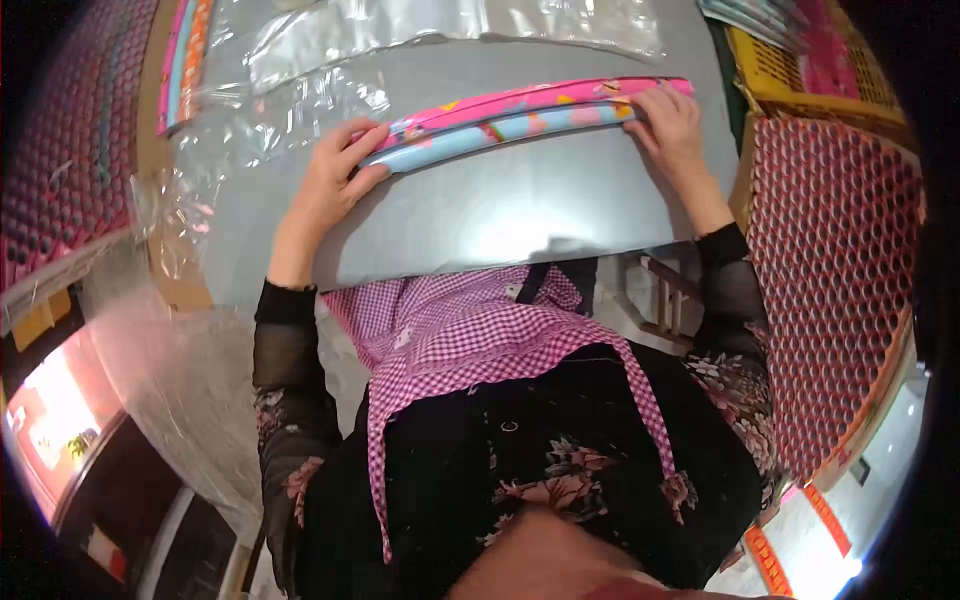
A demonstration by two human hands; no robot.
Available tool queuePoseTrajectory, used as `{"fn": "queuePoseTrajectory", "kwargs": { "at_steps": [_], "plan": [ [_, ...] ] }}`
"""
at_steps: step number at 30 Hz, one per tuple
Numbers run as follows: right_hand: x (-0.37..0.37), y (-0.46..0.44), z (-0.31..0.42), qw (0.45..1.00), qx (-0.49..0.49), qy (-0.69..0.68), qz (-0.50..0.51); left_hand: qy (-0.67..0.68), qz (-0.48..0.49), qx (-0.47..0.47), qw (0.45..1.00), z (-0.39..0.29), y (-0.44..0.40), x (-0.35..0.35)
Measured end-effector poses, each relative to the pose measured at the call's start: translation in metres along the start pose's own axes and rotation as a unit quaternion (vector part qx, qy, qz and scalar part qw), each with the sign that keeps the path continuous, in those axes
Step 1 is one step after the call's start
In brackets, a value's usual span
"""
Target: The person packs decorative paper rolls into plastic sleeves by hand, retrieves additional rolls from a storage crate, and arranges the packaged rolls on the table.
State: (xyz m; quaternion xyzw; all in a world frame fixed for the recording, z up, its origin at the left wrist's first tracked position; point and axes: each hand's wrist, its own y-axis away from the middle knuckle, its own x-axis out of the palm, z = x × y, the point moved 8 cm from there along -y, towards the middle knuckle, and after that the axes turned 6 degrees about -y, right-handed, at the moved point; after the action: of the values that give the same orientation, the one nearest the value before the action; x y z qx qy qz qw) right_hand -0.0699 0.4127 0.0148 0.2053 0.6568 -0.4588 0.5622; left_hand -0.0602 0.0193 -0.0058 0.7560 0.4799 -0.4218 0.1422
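Observation:
Two long, thin patterned rolls, a pink roll (pixel 540 97) and a light blue roll (pixel 510 130), lie side by side across the grey tabletop (pixel 430 220). My left hand (pixel 335 180) grips their left ends, with the thumb on the near side and the fingers over the far side. At the other end, my right hand (pixel 668 128) is closed round the rolls, its thumb against the blue one. Whether they are paper, plastic or cloth I cannot tell.
Clear plastic bags (pixel 450 35) lie beyond the rolls, with more clear film (pixel 270 120) to the left. Several coloured rolls (pixel 185 60) are at the far left. A yellow basket (pixel 765 65) stands at the right, near a red patterned panel (pixel 835 270).

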Motion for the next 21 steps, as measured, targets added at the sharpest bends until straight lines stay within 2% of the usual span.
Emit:
{"fn": "queuePoseTrajectory", "kwargs": {
  "at_steps": [4, 8, 12, 14, 21],
  "plan": [
    [0.001, -0.002, -0.005, 0.999, 0.03, -0.041, -0.008, 0.044, 0.013, -0.014, 0.999, 0.008, 0.0, 0.002],
    [-0.006, -0.019, 0.024, 0.999, -0.013, -0.041, 0.025, 0.028, -0.003, 0.0, 1.0, 0.006, 0.001, -0.001],
    [-0.006, -0.023, 0.038, 0.997, -0.052, -0.052, -0.001, 0.014, -0.018, 0.011, 1.0, -0.001, 0.001, -0.005],
    [0.007, -0.02, 0.041, 0.996, -0.077, -0.037, 0.027, 0.025, -0.014, 0.003, 1.0, 0.002, 0.001, -0.005],
    [0.01, -0.023, 0.044, 0.997, -0.068, -0.042, 0.009, 0.027, -0.028, 0.039, 0.998, 0.0, 0.001, -0.008]
  ]
}}
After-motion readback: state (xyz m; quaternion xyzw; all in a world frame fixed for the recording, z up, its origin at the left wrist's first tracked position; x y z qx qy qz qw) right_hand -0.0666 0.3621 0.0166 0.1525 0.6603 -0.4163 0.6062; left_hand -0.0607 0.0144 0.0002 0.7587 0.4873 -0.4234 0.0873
